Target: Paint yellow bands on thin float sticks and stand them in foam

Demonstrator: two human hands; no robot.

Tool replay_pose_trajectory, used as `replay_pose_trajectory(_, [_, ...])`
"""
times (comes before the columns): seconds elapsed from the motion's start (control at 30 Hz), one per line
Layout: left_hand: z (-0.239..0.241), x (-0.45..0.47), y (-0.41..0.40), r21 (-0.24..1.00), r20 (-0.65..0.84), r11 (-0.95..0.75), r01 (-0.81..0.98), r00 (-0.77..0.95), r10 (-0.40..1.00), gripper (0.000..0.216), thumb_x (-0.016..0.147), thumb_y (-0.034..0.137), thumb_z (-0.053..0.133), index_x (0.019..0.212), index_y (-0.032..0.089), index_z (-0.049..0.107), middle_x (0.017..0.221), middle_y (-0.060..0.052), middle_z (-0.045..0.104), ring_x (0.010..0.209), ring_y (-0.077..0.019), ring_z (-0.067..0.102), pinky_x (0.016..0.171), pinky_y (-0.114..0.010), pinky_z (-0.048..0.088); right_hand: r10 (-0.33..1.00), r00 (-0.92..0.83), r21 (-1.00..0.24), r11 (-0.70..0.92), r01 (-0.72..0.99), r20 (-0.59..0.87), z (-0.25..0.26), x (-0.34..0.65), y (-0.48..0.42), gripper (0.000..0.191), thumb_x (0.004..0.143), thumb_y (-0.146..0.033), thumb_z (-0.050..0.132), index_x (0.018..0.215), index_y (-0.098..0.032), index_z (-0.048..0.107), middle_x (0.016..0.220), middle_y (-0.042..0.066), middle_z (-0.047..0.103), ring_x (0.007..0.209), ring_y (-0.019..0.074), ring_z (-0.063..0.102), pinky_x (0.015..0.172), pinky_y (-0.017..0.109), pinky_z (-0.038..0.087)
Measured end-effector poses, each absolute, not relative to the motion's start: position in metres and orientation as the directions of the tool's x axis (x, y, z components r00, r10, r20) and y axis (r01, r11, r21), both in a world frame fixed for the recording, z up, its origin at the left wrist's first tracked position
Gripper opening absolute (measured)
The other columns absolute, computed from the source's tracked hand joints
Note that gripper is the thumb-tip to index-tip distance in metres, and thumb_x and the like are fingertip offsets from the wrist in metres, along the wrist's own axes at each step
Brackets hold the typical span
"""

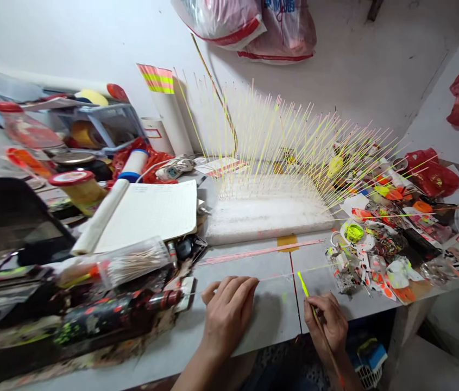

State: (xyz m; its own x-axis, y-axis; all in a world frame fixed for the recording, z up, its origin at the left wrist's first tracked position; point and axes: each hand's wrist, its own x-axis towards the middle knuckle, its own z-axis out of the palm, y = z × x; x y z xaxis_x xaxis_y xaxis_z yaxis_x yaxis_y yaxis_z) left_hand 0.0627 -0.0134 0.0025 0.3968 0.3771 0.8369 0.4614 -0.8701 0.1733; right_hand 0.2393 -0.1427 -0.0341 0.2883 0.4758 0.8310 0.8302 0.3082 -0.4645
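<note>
My left hand [229, 307] hangs over the near table with its fingers bent together round a thin stick [278, 275]. Pink near the hand, this stick turns pale yellow towards its right end. On its other side it seems to run to the tip of a dark, paint-spattered drill-like tool [107, 317]. A slim paintbrush [319, 327] with bright yellow paint on its bristles is pinched in my right hand [329, 320]. Its tip is close to the stick; I cannot tell whether they touch. Behind them several loose pink sticks [253, 253] lie flat.
A white foam block [270, 214] bristles with many upright yellow-and-pink sticks. Paint-smeared scraps and an open yellow paint pot [353, 232] crowd the right side. An open notebook [151, 209], a bag of cotton swabs [139, 260] and jars fill the left.
</note>
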Motion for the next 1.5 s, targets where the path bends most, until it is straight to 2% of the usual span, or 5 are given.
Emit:
replay_pose_trajectory(0.37, [-0.001,0.063,-0.014,0.219,0.834,-0.868,0.446,0.377,0.404,0.014,0.094,0.01,0.053,0.096,0.021,0.062,0.08,0.002,0.071,0.074,-0.0134,0.064,0.08,-0.033,0.034,0.465,0.379,-0.551,0.318,0.772,0.8,-0.043,0.238,-0.148,0.015,0.092,-0.009,0.062,0.099,-0.022,0.065,0.077,0.0,0.065,0.064,0.0125,0.058,0.057,0.023,0.049])
replay_pose_trajectory(0.57, [-0.002,0.063,-0.015,0.228,0.838,-0.862,0.453,0.358,0.411,0.013,0.094,0.011,0.053,0.096,0.021,0.062,0.081,0.002,0.071,0.075,-0.0133,0.064,0.08,-0.033,0.034,0.518,0.315,-0.546,0.388,0.742,0.795,-0.04,0.222,-0.147,0.02,0.091,-0.006,0.061,0.102,-0.022,0.063,0.08,0.0,0.067,0.066,0.013,0.056,0.058,0.024,0.049])
replay_pose_trajectory(0.77, [-0.001,0.064,-0.017,0.251,0.833,-0.851,0.461,0.344,0.433,0.013,0.094,0.012,0.053,0.094,0.022,0.062,0.081,0.003,0.071,0.075,-0.0117,0.063,0.081,-0.033,0.033,0.548,0.311,-0.554,0.359,0.751,0.777,-0.039,0.212,-0.14,0.016,0.093,-0.008,0.059,0.102,-0.022,0.063,0.079,0.0,0.065,0.065,0.0129,0.055,0.058,0.023,0.048])
replay_pose_trajectory(1.27, [-0.004,0.065,-0.018,0.273,0.83,-0.847,0.457,0.333,0.447,0.015,0.093,0.01,0.053,0.094,0.022,0.061,0.081,0.003,0.071,0.075,-0.0117,0.063,0.082,-0.033,0.032,0.535,0.37,-0.582,0.302,0.755,0.759,-0.044,0.218,-0.14,0.008,0.095,-0.015,0.06,0.097,-0.021,0.065,0.076,-0.001,0.063,0.063,0.0107,0.058,0.056,0.019,0.049])
replay_pose_trajectory(1.5, [-0.004,0.065,-0.019,0.276,0.828,-0.843,0.462,0.33,0.452,0.016,0.091,0.01,0.053,0.093,0.022,0.062,0.082,0.003,0.072,0.076,-0.0115,0.064,0.083,-0.034,0.033,0.521,0.364,-0.576,0.332,0.747,0.772,-0.043,0.214,-0.142,0.009,0.093,-0.014,0.06,0.097,-0.021,0.064,0.076,0.0,0.065,0.062,0.0124,0.059,0.056,0.023,0.05])
